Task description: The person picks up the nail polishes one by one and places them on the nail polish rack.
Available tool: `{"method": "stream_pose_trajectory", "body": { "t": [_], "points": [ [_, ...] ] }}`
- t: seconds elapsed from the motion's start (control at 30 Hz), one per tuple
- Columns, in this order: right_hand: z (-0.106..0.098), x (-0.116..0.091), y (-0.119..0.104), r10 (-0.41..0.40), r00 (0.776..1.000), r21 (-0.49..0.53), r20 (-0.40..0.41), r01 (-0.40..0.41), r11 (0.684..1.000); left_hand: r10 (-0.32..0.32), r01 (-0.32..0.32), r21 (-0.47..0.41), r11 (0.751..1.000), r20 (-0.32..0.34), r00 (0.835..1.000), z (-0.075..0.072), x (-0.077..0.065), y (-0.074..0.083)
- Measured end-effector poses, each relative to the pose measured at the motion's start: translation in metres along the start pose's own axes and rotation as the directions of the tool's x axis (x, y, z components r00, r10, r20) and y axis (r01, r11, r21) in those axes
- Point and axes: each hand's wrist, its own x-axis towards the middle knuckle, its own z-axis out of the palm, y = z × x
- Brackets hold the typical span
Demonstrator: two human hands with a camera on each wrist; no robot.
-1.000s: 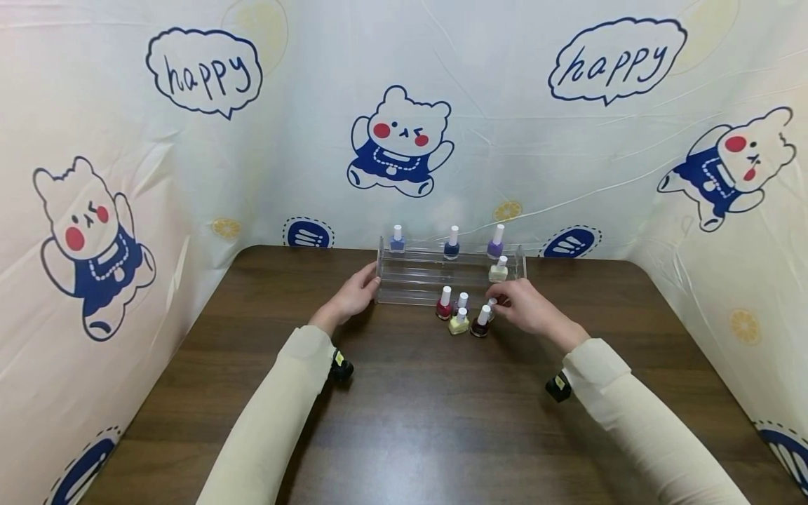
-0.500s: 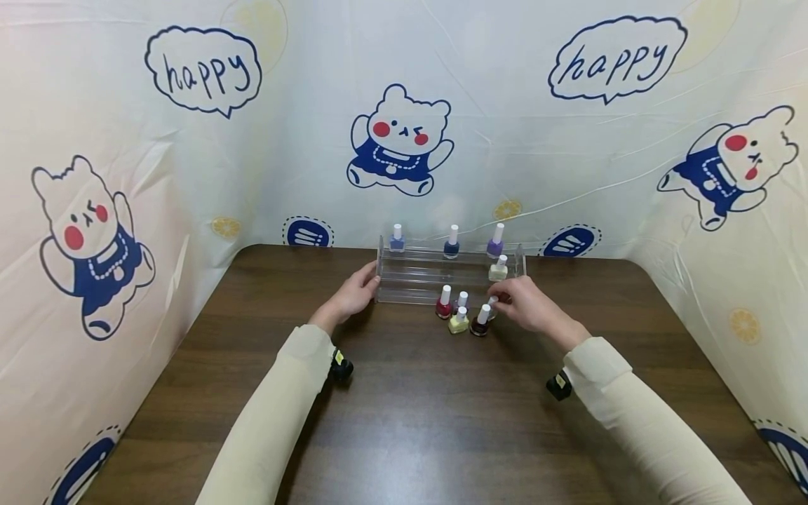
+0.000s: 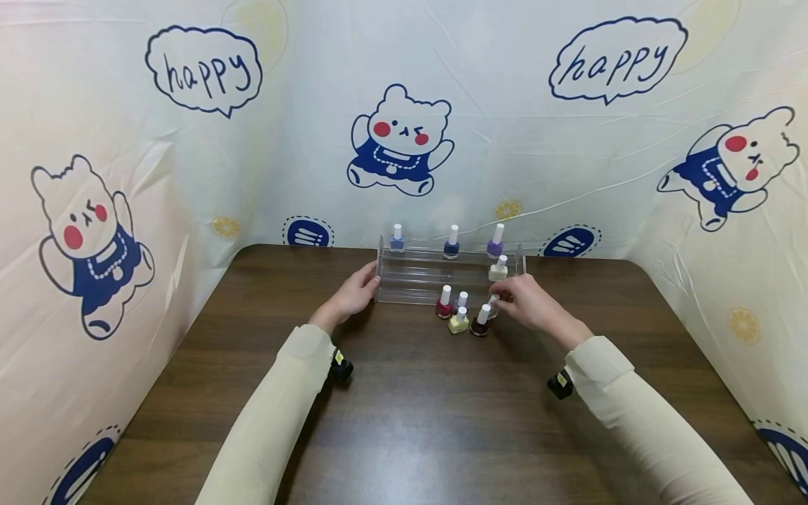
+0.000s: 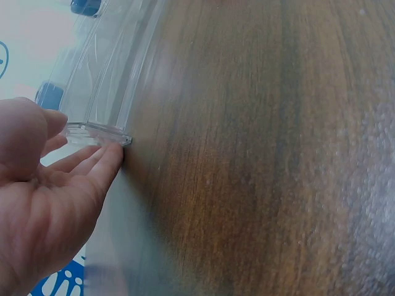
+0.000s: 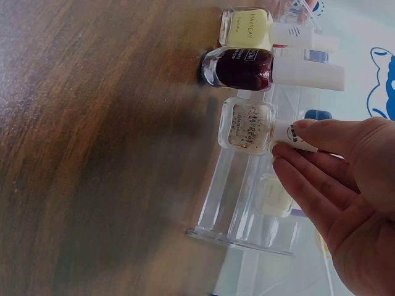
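Note:
A clear tiered display rack [image 3: 435, 275] stands at the back of the table. My left hand [image 3: 352, 291] touches its left end; in the left wrist view, straight fingers [image 4: 102, 166] lie against the end panel. My right hand [image 3: 529, 303] pinches the white cap of a nail polish bottle [image 5: 252, 126], clear with glitter flecks. That bottle is in front of the rack, next to a dark red nail polish [image 3: 480, 324]. A pale yellow one [image 3: 459, 322], a red one [image 3: 444, 307] and a partly hidden one [image 3: 463, 300] stand close by.
On the rack's top tier are a light blue nail polish [image 3: 396, 240], a dark blue one [image 3: 451, 244] and a purple one [image 3: 495, 243]. A cream one [image 3: 498, 269] sits lower at the right. Printed cloth [image 3: 404, 42] walls the brown table [image 3: 404, 421] behind and at both sides.
My right hand and the glitter nail polish have shifted slightly to the right. My left hand stays at the rack's end.

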Motion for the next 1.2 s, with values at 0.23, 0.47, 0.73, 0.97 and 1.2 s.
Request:
{"method": "stream_pose_trajectory", "body": {
  "t": [0.23,0.47,0.73,0.97,1.2],
  "points": [
    [-0.0020,0.0004,-0.0006,-0.006,1.000,0.009,-0.007,0.006,1.000,0.005,-0.005,0.001,1.000,0.001,1.000,-0.0009,-0.0002,0.0000],
    [-0.0026,0.0000,-0.0021,-0.022,0.999,0.004,-0.023,0.022,1.000,0.000,0.000,-0.004,1.000,0.006,1.000,-0.0010,-0.0001,-0.0003],
    [-0.0049,-0.0015,-0.0035,-0.024,0.999,0.010,-0.027,0.024,1.000,-0.002,0.002,-0.004,1.000,0.004,1.000,-0.0009,0.0008,-0.0004],
    [-0.0067,-0.0022,-0.0042,-0.017,0.999,0.006,-0.031,0.018,1.000,-0.006,0.006,0.001,1.000,0.006,1.000,-0.0007,0.0003,-0.0001],
    [-0.0092,-0.0028,-0.0041,-0.041,0.998,0.012,-0.037,0.041,0.999,-0.006,0.006,-0.001,1.000,0.010,1.000,-0.0009,-0.0008,0.0006]
  ]
}}
